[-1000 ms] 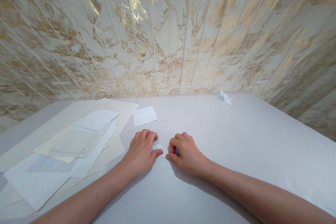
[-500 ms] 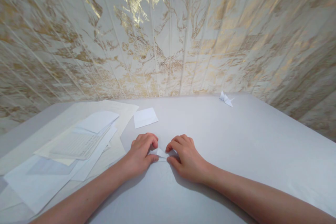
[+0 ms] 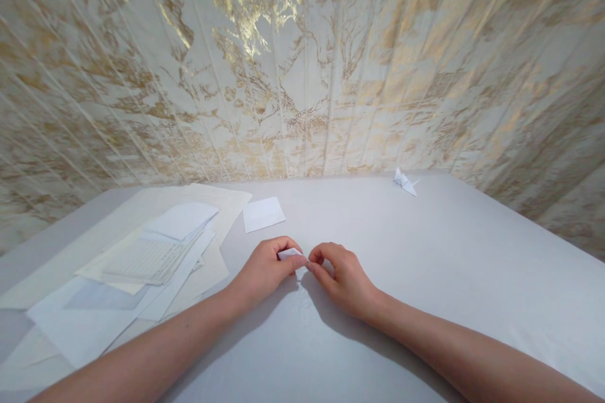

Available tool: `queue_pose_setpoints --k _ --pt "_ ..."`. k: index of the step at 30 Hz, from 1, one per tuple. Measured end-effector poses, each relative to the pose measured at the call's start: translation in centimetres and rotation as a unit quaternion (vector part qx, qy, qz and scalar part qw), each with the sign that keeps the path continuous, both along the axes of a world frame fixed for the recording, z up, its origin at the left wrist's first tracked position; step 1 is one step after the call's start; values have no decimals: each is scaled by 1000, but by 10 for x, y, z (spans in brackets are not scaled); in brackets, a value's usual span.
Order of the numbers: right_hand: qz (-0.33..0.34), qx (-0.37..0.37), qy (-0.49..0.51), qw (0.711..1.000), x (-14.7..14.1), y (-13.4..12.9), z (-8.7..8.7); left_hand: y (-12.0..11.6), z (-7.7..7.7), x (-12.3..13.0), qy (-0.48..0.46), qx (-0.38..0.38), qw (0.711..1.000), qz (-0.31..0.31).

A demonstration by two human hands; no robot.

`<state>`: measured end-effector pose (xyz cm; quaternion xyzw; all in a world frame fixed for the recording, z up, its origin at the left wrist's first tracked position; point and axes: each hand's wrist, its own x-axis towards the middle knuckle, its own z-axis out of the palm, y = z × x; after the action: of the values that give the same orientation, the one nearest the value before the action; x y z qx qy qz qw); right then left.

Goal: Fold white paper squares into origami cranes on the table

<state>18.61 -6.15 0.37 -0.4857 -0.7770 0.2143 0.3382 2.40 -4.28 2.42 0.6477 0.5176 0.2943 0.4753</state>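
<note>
A small folded white paper (image 3: 290, 254) is held just above the table, near the middle of the head view. My left hand (image 3: 271, 264) pinches it between thumb and fingers, which cover much of it. The thumb and index finger of my right hand (image 3: 338, 274) close on its right tip. A small lower part of the paper points down between the two hands.
Loose papers and envelopes (image 3: 99, 321) overlap on the left of the white table (image 3: 401, 252). A white paper rectangle (image 3: 265, 214) lies beyond my left hand. A folded paper crane (image 3: 405, 182) sits at the back right, before a gold-patterned curtain (image 3: 302, 88).
Both hands have lifted the folded paper off the table. My left hand now grips across it, and my right fingers have closed on its tip. The view has shifted slightly.
</note>
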Motion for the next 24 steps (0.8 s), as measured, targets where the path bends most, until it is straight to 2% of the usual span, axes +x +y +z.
queue_pose_setpoints --k 1,7,15,24 --pt "-3 -2 7 1000 1 1 0 1 0 4 -2 13 1000 20" --pt "-6 -48 -30 998 4 7 -7 8 -8 20 -14 19 999 28" --pt "-24 -67 -67 995 1 13 -3 14 -13 14 -78 -43 995 37" --pt "-44 -90 -38 994 8 15 -4 16 -16 12 -190 -96 977 28"
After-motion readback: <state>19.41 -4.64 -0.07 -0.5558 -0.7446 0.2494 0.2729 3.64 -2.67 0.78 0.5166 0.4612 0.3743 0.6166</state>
